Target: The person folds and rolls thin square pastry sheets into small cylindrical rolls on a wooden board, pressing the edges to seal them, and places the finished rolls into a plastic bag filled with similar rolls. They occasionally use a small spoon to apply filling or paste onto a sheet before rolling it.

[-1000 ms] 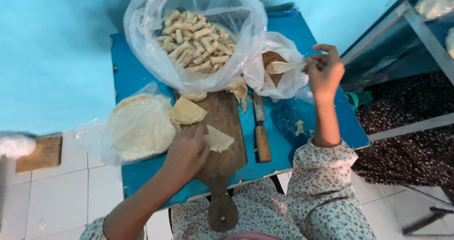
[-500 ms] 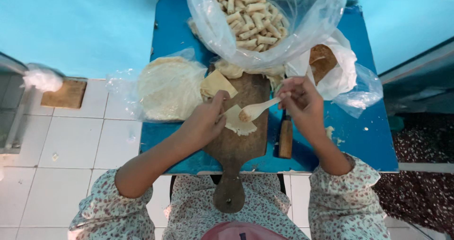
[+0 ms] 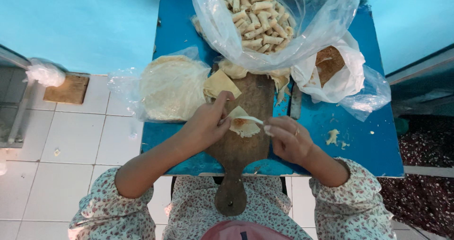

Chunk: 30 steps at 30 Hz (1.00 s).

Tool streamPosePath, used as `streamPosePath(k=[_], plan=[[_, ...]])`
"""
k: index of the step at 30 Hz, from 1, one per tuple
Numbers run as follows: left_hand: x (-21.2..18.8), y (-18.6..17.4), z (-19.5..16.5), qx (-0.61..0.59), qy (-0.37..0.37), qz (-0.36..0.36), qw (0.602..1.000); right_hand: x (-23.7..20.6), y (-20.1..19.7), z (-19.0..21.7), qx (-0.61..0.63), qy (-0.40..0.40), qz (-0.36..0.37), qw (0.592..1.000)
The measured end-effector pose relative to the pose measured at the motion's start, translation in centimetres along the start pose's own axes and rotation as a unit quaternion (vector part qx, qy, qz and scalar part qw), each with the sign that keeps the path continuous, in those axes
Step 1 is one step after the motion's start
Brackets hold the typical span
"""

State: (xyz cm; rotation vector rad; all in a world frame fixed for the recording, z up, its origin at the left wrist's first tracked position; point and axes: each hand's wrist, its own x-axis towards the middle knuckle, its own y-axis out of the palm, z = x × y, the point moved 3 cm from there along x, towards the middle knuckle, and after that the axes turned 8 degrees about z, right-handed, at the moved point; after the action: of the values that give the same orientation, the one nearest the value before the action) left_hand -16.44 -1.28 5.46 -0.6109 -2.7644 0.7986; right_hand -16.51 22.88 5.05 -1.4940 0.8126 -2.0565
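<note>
Step in hand, as judged: filling is being spread onto a small wrapper piece (image 3: 243, 125) lying on the wooden board (image 3: 246, 140) at frame centre. The wrapper is pinned at its 9 o'clock edge by the left hand (image 3: 205, 126), fingers curled narrow with tips on the sheet. A pale spoon (image 3: 247, 120) is pinched in the right hand (image 3: 287, 138), fingers closed around the handle, with the bowl end over a brownish smear on the wrapper.

Next move, as judged: spoon to be lifted clear without dragging the thin sheet, then the wrapper kept flat for rolling; light pressure is called for, since tearing looks likely.

Containers:
- Large clear bag (image 3: 279, 22) at 12 o'clock of the board: filled with small finished rolls (image 3: 257, 15).
- White bag (image 3: 331, 74) at 2 o'clock: brown filling (image 3: 328, 62) inside, mouth open.
- Clear plastic at 10 o'clock: a stack of round wrappers (image 3: 172, 86) is held in it.

A second cut wrapper (image 3: 218, 83) lies at the board's 11 o'clock corner. A knife handle (image 3: 296, 103) is seen just beside the board at 3 o'clock, on the blue table (image 3: 359, 140).
</note>
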Motion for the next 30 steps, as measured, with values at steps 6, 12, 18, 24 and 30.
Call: streamPosePath(k=[6, 12, 18, 24, 30], plan=[[-0.1, -0.2, -0.2, -0.004, -0.009, 0.005, 1.000, 0.7, -1.0, 0.9, -0.032, -0.130, 0.068, 0.989], [-0.1, -0.1, -0.3, 0.002, 0.011, -0.018, 1.000, 0.3, -1.0, 0.8, -0.045, -0.173, 0.064, 0.982], [-0.1, 0.3, 0.1, 0.029, 0.023, -0.003, 0.999, -2.5, -2.2, -0.9, -0.098, -0.027, -0.012, 0.995], [-0.1, 0.7, 0.1, 0.036, 0.043, 0.000, 0.998, -1.8, -8.1, -4.3, -0.198, 0.240, -0.260, 0.914], [-0.2, 1.2, -0.1, 0.049, 0.063, 0.010, 0.997, 2.2, -7.9, -3.2, -0.473, 0.286, -0.120, 0.824]])
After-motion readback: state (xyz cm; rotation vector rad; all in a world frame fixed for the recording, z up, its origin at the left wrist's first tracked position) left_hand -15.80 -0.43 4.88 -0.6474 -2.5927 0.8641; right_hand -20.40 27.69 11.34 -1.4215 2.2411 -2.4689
